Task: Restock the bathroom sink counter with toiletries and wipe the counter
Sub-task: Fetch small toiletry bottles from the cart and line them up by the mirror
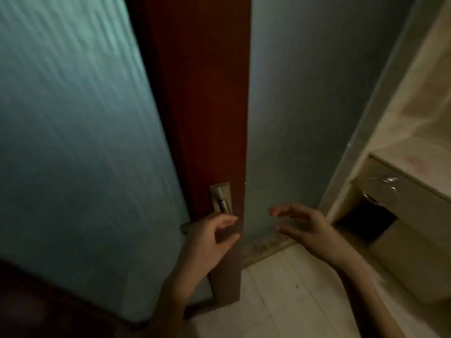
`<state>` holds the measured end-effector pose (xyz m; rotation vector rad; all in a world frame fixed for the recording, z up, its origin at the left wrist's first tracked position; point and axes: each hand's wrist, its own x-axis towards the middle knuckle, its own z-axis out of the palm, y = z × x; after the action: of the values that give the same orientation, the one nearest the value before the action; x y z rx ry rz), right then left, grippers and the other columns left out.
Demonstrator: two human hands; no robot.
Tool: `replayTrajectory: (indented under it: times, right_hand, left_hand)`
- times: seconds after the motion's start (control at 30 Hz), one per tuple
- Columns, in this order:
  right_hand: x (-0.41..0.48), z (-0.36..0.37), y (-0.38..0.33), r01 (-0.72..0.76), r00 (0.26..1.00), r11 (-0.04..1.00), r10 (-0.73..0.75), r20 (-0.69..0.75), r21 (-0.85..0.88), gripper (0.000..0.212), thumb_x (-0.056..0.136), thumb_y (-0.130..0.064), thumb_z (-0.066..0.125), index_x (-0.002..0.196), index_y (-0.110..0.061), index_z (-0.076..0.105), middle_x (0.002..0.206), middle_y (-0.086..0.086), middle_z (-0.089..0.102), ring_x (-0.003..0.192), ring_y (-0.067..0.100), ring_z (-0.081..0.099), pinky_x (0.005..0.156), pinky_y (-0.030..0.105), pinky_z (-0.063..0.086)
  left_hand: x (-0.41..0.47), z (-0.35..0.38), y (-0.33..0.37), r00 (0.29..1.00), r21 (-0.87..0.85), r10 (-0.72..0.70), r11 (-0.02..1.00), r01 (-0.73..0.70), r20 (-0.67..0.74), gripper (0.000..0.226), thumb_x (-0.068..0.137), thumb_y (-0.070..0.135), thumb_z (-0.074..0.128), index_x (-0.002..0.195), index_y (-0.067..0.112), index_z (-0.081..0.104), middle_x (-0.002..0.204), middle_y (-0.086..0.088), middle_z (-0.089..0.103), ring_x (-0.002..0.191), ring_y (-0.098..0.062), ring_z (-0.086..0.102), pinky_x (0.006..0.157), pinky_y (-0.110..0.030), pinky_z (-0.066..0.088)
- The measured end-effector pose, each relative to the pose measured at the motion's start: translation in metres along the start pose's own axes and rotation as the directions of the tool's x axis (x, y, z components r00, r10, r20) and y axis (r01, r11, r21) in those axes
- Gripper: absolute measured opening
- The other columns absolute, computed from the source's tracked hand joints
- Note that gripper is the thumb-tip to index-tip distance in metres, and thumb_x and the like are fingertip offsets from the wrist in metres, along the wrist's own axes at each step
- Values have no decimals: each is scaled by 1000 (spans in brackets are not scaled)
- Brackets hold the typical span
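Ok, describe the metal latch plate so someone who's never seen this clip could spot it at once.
Find the tall red-brown door edge running down the middle of the view, right of the frosted glass panel. Low on that edge, just above the left hand, sits the latch plate. It is the only pale, shiny metal piece set into the dark wood.

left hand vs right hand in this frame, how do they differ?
Left hand has curled fingers; right hand has them straight and spread. Left hand sits at the door edge by the lever handle; right hand hovers before the grey wall, touching nothing. Whether left grips the handle is unclear. Both are bare, holding no toiletries.
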<state>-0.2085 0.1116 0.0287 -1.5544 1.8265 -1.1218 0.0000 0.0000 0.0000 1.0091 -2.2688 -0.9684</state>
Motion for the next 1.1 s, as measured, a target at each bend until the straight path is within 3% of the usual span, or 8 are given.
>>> replayTrajectory:
  times: [0.1, 0.27, 0.5, 0.6, 0.73, 0.8, 0.9, 1.1]
  right_hand:
    - [11, 9, -11, 140, 982, 980, -119, 149, -139, 32, 73, -52, 64, 102, -37, 65, 107, -21, 65, 103, -5, 59, 92, 26, 48]
    - [21, 58, -28, 305, 896, 938, -225, 383, -164, 25, 76, -35, 77, 99, -29, 68, 105, -18, 68, 102, 1, 63, 89, 34, 51]
    - [6, 153, -94, 654, 604, 748, -428, 672, -112, 28, 81, -35, 73, 107, -26, 69, 108, -11, 66, 101, 9, 60, 87, 20, 42]
    - [-16, 195, -123, 722, 459, 692, -469, 755, -9, 29, 82, -32, 74, 109, -24, 69, 108, -10, 66, 101, 10, 60, 83, 11, 33]
    - [-52, 241, -162, 766, 282, 630, -508, 814, 128, 31, 79, -25, 76, 109, -19, 70, 108, -2, 69, 100, 16, 63, 85, 21, 42]
    - [-70, 262, -176, 765, 208, 622, -488, 848, 170, 33, 79, -24, 76, 111, -18, 69, 109, 1, 68, 101, 18, 63, 90, 31, 47]
    - [-92, 290, -192, 771, 127, 597, -488, 864, 223, 36, 79, -26, 76, 113, -21, 67, 107, -1, 67, 99, 17, 63, 89, 35, 50]
    - [-125, 332, -226, 835, 33, 486, -511, 859, 257, 36, 85, -32, 68, 120, -26, 61, 113, -6, 64, 104, 11, 59, 85, 21, 44]
  left_hand:
    - [-34, -11, -8, 996, 261, -17, 965, 38, -83, 34, 81, 32, 72, 114, 25, 67, 112, 12, 65, 101, -5, 60, 85, -10, 37]
    - [-118, -27, -13, 931, 416, -257, 840, 348, -260, 52, 71, 47, 53, 110, 17, 70, 115, -1, 68, 107, -13, 64, 90, -22, 46]
    - [-243, -59, 4, 679, 343, -500, 606, 717, -537, 36, 91, 34, 58, 127, 25, 57, 128, 5, 57, 116, -14, 53, 93, -23, 37]
    - [-293, -67, 22, 603, 321, -483, 545, 775, -635, 44, 89, 45, 44, 114, 15, 65, 113, -6, 65, 101, -20, 60, 84, -28, 42]
    - [-353, -72, 45, 525, 341, -307, 490, 802, -793, 67, 97, 50, 25, 69, 11, 70, 63, -7, 66, 53, -22, 63, 44, -26, 48]
    - [-379, -70, 43, 465, 324, -389, 376, 868, -795, 62, 100, 51, 24, 86, 16, 73, 82, -3, 72, 70, -18, 68, 58, -23, 49]
    - [-415, -69, 35, 240, 84, -618, 271, 959, -749, 44, 93, 49, 43, 126, 25, 58, 126, 2, 61, 109, -19, 59, 85, -27, 43]
    - [-459, -77, 41, 118, -38, -608, 237, 971, -785, 42, 92, 34, 58, 133, 31, 50, 130, 5, 58, 117, -17, 55, 94, -34, 46]
